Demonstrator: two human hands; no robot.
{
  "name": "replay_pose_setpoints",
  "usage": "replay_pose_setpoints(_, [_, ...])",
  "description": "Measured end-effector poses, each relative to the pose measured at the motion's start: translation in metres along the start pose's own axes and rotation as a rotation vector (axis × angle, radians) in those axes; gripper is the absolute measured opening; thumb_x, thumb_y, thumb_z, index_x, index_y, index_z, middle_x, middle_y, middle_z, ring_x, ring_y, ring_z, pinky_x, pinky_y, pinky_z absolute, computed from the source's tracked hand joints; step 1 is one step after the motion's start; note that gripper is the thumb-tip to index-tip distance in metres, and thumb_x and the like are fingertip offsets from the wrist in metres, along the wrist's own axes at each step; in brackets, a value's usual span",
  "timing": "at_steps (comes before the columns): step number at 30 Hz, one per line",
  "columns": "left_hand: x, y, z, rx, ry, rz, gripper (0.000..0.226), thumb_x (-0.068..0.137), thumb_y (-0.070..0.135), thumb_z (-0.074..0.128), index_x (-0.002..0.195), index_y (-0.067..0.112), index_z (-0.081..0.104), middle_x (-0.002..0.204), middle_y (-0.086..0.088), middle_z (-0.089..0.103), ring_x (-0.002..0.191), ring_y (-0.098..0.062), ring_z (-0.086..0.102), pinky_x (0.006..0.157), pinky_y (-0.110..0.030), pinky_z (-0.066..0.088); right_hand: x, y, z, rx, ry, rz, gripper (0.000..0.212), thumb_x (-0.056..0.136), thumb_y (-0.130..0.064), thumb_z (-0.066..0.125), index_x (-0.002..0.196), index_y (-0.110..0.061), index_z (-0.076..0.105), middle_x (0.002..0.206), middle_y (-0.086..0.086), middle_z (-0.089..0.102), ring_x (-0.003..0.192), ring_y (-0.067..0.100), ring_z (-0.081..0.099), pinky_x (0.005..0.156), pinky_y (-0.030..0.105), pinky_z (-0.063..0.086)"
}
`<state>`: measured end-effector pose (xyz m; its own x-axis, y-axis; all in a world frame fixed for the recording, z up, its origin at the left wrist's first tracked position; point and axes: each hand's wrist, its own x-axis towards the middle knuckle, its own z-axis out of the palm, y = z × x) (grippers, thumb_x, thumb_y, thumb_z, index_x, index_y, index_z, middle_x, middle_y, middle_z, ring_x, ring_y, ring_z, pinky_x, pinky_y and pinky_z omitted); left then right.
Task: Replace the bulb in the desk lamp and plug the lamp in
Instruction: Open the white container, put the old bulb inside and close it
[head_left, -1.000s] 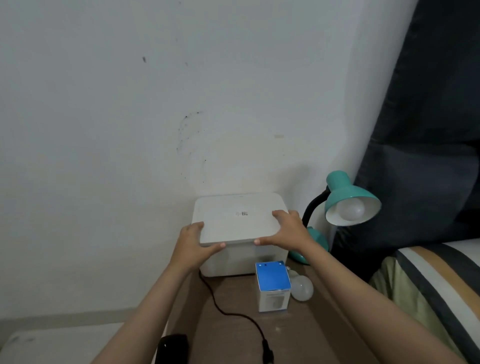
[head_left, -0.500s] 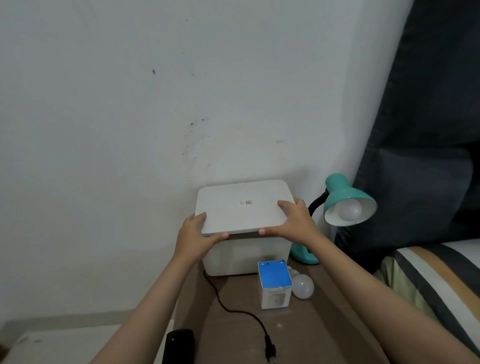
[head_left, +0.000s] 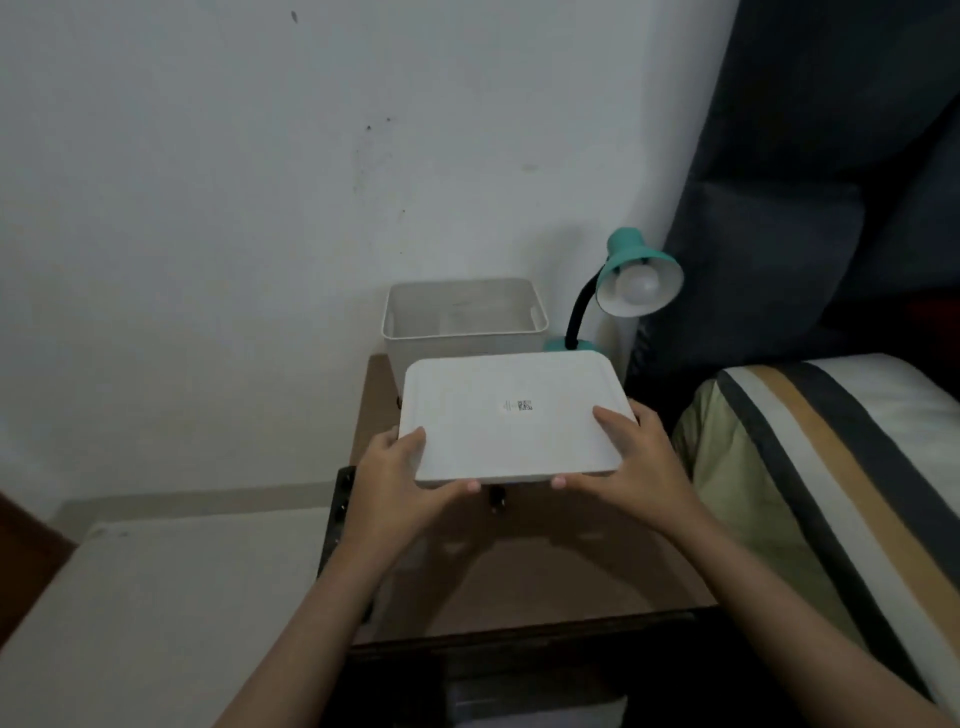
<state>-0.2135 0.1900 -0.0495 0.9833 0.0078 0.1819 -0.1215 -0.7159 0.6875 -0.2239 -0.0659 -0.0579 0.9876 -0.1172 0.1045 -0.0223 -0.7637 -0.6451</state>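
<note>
**Lid off, bulb swap not begun**

Left hand and right hand grasp the white lid above the table. The open bin and teal lamp, bulb fitted, stand far. Next, probably: set the lid down.

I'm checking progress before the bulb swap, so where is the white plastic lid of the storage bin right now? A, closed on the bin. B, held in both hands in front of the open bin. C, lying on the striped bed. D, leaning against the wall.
B: the left hand and right hand grip the white plastic lid at its near corners, clear of the open white storage bin behind it.
</note>
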Motion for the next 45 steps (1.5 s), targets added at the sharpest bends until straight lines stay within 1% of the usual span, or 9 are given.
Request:
replay_pose_setpoints(4, [-0.06,-0.008,0.011,0.019,-0.094,-0.072,0.094,0.058,0.051,0.083,0.133,0.007,0.048,0.13,-0.009,0.048,0.118,-0.023,0.046,0.095,-0.032,0.042,-0.063,0.025,0.013,-0.034,-0.047,0.077,0.116,0.045,-0.077,0.072,0.141,-0.019,0.041,0.148,0.007,0.027,0.135,0.025,0.032,0.112,0.042,0.035])
replay_pose_setpoints(14, [-0.139,-0.04,0.024,0.093,-0.205,-0.158,0.095,0.051,0.057,0.084,0.129,0.012,0.054,0.123,-0.006,0.052,0.115,-0.021,0.049,0.092,-0.03,0.042,-0.148,0.056,0.046,0.031,-0.177,0.197,0.111,0.047,-0.066,0.081,0.141,-0.018,0.043,0.149,0.007,0.027,0.137,0.024,0.031,0.112,0.034,0.03])
replay_pose_setpoints(19, [-0.141,-0.051,0.038,0.124,-0.248,-0.178,0.094,0.052,0.057,0.083,0.129,0.011,0.054,0.125,-0.008,0.054,0.118,-0.022,0.048,0.093,-0.029,0.04,-0.144,0.062,0.057,-0.004,-0.221,0.213,0.11,0.05,-0.062,0.082,0.141,-0.016,0.041,0.149,0.009,0.024,0.139,0.025,0.026,0.113,0.032,0.025])
replay_pose_setpoints(24, [-0.125,-0.055,0.049,0.159,-0.25,-0.174,0.094,0.052,0.062,0.081,0.128,0.013,0.054,0.128,-0.007,0.055,0.119,-0.023,0.048,0.094,-0.034,0.043,-0.123,0.065,0.065,-0.033,-0.225,0.195,0.109,0.054,-0.062,0.081,0.142,-0.018,0.036,0.151,0.011,0.02,0.14,0.029,0.018,0.114,0.039,0.025])
replay_pose_setpoints(27, [-0.11,-0.055,0.054,0.209,-0.254,-0.143,0.087,0.054,0.062,0.079,0.12,0.01,0.058,0.121,-0.009,0.06,0.111,-0.024,0.052,0.087,-0.033,0.046,-0.109,0.067,0.07,-0.054,-0.223,0.187,0.109,0.054,-0.065,0.079,0.142,-0.021,0.033,0.15,0.011,0.02,0.138,0.03,0.019,0.112,0.042,0.027])
replay_pose_setpoints(31, [-0.096,-0.057,0.063,0.276,-0.295,-0.123,0.079,0.063,0.058,0.075,0.123,0.011,0.053,0.126,-0.009,0.055,0.117,-0.025,0.046,0.091,-0.034,0.044,-0.094,0.074,0.076,-0.087,-0.23,0.167,0.103,0.059,-0.064,0.076,0.142,-0.023,0.031,0.152,0.009,0.016,0.138,0.03,0.015,0.112,0.042,0.027])
replay_pose_setpoints(37, [-0.083,-0.065,0.075,0.34,-0.339,-0.11,0.065,0.064,0.065,0.07,0.105,0.017,0.053,0.116,-0.006,0.054,0.103,-0.02,0.049,0.074,-0.029,0.046,-0.082,0.083,0.08,-0.113,-0.228,0.167,0.104,0.053,-0.077,0.068,0.138,-0.027,0.034,0.152,0.006,0.013,0.139,0.029,0.011,0.112,0.046,0.03])
replay_pose_setpoints(42, [-0.043,-0.057,0.067,0.233,-0.268,-0.143,0.084,0.066,0.066,0.067,0.13,0.014,0.048,0.136,-0.01,0.045,0.123,-0.026,0.045,0.097,-0.037,0.043,-0.044,0.073,0.078,-0.062,-0.044,0.115,0.075,0.073,-0.058,0.069,0.132,-0.018,0.046,0.137,0.005,0.038,0.131,0.022,0.03,0.102,0.035,0.036])
replay_pose_setpoints(45, [-0.001,-0.051,0.059,0.164,-0.179,-0.133,0.079,0.07,0.062,0.067,0.128,0.012,0.047,0.142,-0.016,0.04,0.131,-0.031,0.038,0.101,-0.043,0.042,-0.004,0.062,0.076,0.0,0.04,0.067,0.048,0.08,-0.041,0.07,0.117,-0.013,0.055,0.12,0.006,0.048,0.118,0.025,0.045,0.091,0.032,0.041])
